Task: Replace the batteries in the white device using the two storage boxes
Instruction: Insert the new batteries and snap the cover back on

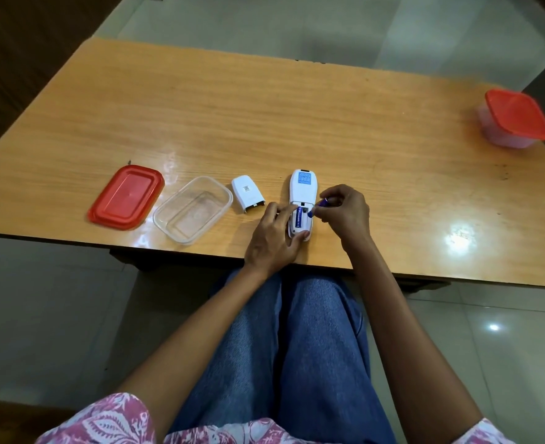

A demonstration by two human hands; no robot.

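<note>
The white device [303,187] lies face down near the table's front edge with its battery bay uncovered. One blue battery [298,217] sits in the bay's left slot. My left hand [272,238] grips the device's near end, thumb and fingers on either side. My right hand [345,213] pinches a second blue battery [320,206], tilted, its lower end over the right slot. The white battery cover [248,193] rests on the table to the device's left. Left of that stands an open clear box [193,209] that looks empty, with its red lid [126,197] beside it.
A second clear box with a red lid on [516,118] stands at the table's far right edge. The wooden table [264,123] has its front edge just below my hands. My lap in blue jeans lies under it.
</note>
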